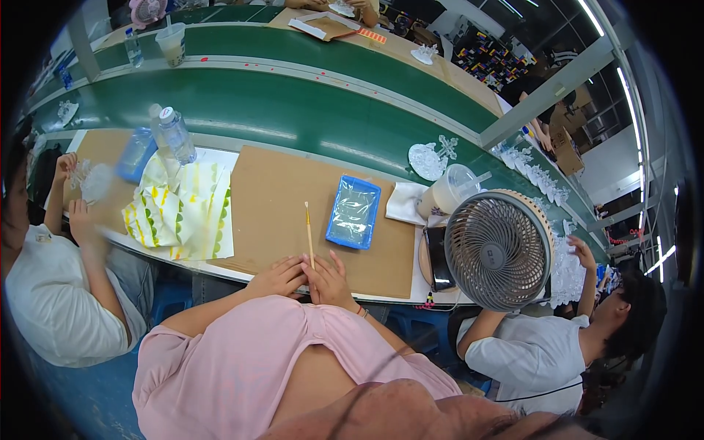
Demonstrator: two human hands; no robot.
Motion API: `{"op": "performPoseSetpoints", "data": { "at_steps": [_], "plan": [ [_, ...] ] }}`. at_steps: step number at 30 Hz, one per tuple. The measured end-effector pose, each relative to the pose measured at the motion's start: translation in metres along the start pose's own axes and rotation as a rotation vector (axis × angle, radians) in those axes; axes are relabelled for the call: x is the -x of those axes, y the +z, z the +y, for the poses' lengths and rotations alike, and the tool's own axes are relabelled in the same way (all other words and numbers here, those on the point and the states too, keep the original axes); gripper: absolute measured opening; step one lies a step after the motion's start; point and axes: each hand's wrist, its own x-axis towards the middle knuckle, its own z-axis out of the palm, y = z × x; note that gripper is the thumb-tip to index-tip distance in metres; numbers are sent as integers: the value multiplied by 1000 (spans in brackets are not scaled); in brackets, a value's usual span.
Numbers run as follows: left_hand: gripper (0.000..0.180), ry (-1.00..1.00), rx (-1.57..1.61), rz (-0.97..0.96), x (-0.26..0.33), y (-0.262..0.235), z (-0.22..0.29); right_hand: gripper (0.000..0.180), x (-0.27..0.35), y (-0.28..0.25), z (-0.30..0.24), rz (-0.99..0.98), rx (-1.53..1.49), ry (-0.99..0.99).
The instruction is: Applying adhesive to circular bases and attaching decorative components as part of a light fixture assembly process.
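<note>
Low in the middle of the frame, the left hand (279, 277) and the right hand (328, 282) are seen pressed side by side at the near edge of the surface (220, 270). The fingers of both are curled together around the lower end of a thin wooden stick (309, 233), which is gripped between them and runs straight up the picture over a brown cardboard sheet (279, 198). Just right of the stick, apart from it, a blue tray (354, 211) lined with clear plastic is laid on the same sheet. To the left of the sheet, a pile of white papers with yellow and green marks (183, 213) is spread out. At right, a round desk fan (499, 251) is stood, with a lidded drink cup (449, 192) just behind it. Further up, at upper left, a clear water bottle (177, 135) is placed before the green conveyor belt (293, 110).
</note>
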Motion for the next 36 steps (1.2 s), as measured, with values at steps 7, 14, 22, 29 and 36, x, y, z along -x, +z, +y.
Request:
{"op": "performPoseSetpoints", "data": {
  "at_steps": [7,14,22,29,36],
  "plan": [
    [55,6,-4,-17,2,3,-1,43,0,1,-1,5,-4,-4],
    [53,19,18,-2,-3,0,-2,45,2,1,0,12,12,3],
    [56,8,54,-67,2,6,-3,46,1,4,2,43,-32,-26],
    [57,-43,33,-22,4,12,-4,44,6,5,4,70,19,-84],
    [56,-62,-22,-51,19,26,-16,42,6,7,9,84,-23,-176]
  ]
}}
